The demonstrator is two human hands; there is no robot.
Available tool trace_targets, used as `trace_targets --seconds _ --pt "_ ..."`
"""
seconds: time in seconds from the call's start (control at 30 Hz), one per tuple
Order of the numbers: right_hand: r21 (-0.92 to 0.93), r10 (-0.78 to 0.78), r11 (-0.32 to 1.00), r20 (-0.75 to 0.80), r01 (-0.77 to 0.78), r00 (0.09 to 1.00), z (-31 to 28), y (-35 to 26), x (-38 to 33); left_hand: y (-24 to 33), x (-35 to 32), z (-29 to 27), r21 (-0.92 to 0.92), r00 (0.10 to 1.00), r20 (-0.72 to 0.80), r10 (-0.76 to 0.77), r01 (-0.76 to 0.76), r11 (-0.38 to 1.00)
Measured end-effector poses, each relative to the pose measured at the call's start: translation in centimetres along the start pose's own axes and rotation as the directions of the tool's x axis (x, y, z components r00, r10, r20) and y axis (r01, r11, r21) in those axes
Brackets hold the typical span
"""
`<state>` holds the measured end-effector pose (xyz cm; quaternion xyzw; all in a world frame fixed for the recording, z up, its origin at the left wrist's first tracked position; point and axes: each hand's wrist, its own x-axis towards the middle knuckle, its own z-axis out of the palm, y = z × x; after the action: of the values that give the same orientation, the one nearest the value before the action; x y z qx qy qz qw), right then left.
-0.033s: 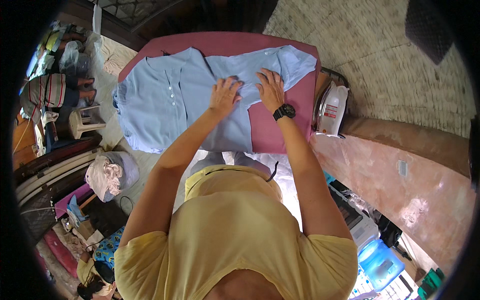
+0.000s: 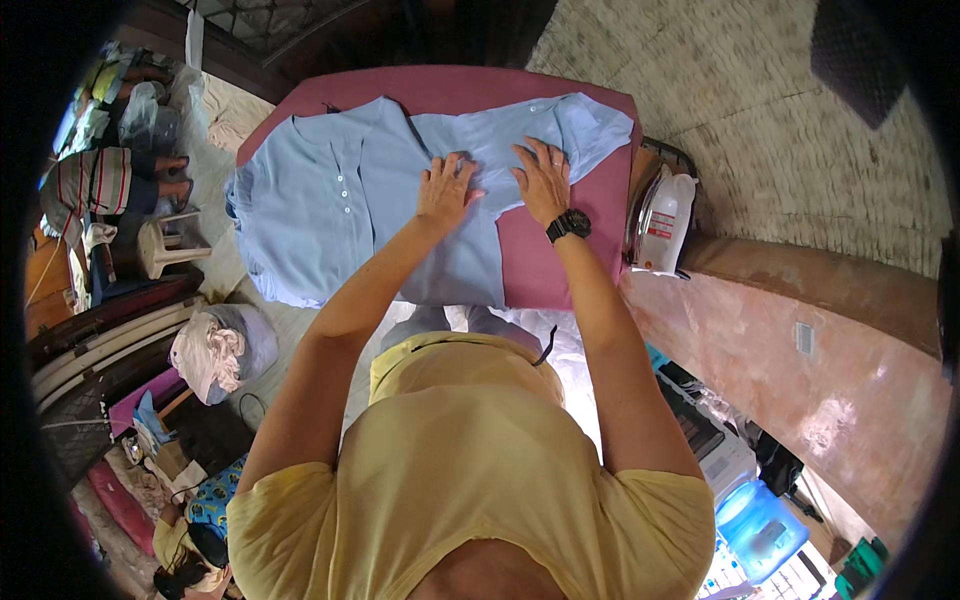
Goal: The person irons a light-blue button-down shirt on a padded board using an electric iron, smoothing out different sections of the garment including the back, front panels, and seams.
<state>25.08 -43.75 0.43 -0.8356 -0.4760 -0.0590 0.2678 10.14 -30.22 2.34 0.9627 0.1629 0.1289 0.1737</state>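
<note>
Head view: nearest is the wearer's yellow top [image 2: 470, 430], close to the bench's near edge. Beyond it both forearms reach over the bench [image 2: 540, 265]. Left hand [image 2: 446, 195] rests on the light blue shirt [image 2: 388, 180], grip loose, fingers bent and slightly apart. Right hand [image 2: 543, 190], with a black watch [image 2: 569, 224] at its wrist, lies on the sleeve, its grip wide and fingers spread; neither holds anything that shows. The shirt covers the bench's left end and reaches the near edge; its sleeve stretches to the far right corner. Red cover shows at the near right corner and along the far edge. White buttons run down the shirt, left of the hands. Just beside the right edge stands a white iron [image 2: 663, 222]. Well off the left edge are a bundle of cloth [image 2: 208, 350], a stool [image 2: 165, 247] and another person in stripes [image 2: 95, 190].
</note>
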Motion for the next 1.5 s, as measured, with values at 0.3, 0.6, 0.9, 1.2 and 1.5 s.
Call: trace_targets --seconds 0.3,0.6,0.9,1.2,1.5 --pt "0.058 -0.017 0.998 -0.117 0.024 0.993 -0.3 2.2 3.9 -9.1 8.4 0.0 0.111 0.991 -0.049 -0.128 0.133 0.985" --pt "-0.297 0.801 0.475 -0.244 -0.829 0.546 -14.5 16.8 -9.2 -10.2 14.5 3.2 -0.28 0.978 0.201 -0.061 0.117 0.953" --pt "0.154 0.869 0.494 -0.05 -0.856 0.492 -19.6 6.9 -3.6 -6.0 16.2 3.4 -0.132 0.968 0.216 -0.127 0.157 0.979" --pt "0.067 0.634 0.735 0.285 -0.675 0.719 -8.5 -5.2 2.9 -7.0 18.6 5.7 -0.307 0.969 0.238 -0.065 0.139 0.942" --pt "0.138 0.672 0.73 0.041 -0.67 0.74 -4.7 -7.3 6.4 -13.4 18.3 7.1 -0.619 0.967 0.226 -0.12 0.238 0.749"
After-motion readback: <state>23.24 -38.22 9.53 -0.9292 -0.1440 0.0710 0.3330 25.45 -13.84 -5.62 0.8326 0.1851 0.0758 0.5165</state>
